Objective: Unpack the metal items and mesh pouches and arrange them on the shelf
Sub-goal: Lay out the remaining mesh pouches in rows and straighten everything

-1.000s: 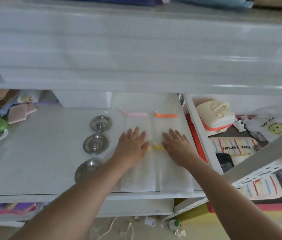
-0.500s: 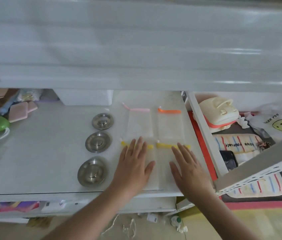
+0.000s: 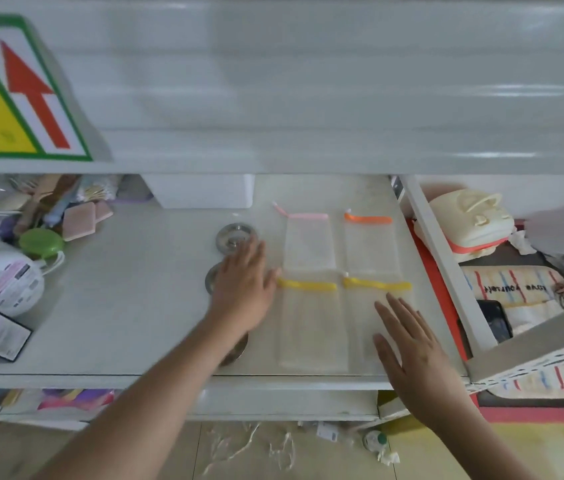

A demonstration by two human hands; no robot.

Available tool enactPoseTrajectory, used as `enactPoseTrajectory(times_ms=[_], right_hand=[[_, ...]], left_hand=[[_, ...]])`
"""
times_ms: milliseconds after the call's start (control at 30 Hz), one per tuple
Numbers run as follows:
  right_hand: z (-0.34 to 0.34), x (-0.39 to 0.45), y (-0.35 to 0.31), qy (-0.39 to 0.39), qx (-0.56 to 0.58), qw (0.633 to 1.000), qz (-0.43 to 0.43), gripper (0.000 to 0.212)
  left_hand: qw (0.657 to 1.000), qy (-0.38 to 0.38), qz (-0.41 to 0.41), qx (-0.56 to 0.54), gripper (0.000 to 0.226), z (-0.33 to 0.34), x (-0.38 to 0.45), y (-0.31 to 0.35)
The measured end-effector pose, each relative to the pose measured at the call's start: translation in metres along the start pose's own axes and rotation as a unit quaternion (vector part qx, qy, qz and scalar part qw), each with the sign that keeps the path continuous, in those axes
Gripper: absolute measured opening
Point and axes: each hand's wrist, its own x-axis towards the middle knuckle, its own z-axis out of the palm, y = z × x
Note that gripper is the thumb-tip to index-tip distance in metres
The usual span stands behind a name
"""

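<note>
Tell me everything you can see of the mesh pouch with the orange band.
The orange-banded mesh pouch is a flat, see-through whitish rectangle with an orange ribbon along its far edge. It lies flat at the back right of the shelf, beside the pink-banded pouch, with a yellow-banded pouch directly in front of it; whether their edges overlap is unclear. It looks empty. Neither the left hand nor the right hand touches it.

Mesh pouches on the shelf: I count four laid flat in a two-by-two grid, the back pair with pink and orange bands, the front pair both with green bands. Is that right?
Not quite. The front pair's bands are yellow, not green: the head view shows the front-left pouch and front-right pouch each topped with a yellow band. The rest holds: four flat pouches in a grid, with the pink-banded pouch and orange-banded pouch behind.
</note>
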Motion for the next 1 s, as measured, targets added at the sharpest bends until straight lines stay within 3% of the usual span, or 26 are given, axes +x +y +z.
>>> enactPoseTrajectory(times_ms=[167, 300, 467, 600, 800, 1000], right_hand=[[0.014, -0.02, -0.015, 0.01, 0.025, 0.999, -0.024, 0.059], [0.023, -0.028, -0.026, 0.003, 0.049, 0.998, -0.024, 0.061], [0.023, -0.032, -0.033, 0.01, 0.09, 0.996, -0.013, 0.059], [0.021, -0.035, -0.036, 0.035, 0.101, 0.994, -0.009, 0.058], [0.02, -0.036, -0.047, 0.031, 0.091, 0.995, -0.026, 0.058], [0.022, -0.039, -0.051, 0.064, 0.102, 0.991, -0.052, 0.055]], left_hand=[[0.994, -0.099, -0.036, 0.041, 0.063, -0.003, 0.036, -0.052], [0.992, -0.109, -0.049, 0.047, 0.064, -0.001, 0.041, -0.06], [1.0, -0.022, -0.018, -0.011, 0.067, -0.01, 0.019, -0.056], [0.998, 0.021, 0.049, -0.045, 0.049, -0.006, -0.023, -0.065], [0.996, 0.029, 0.019, -0.079, 0.041, 0.015, -0.019, -0.075], [0.99, 0.067, -0.004, -0.125, 0.053, -0.005, -0.05, -0.061]])
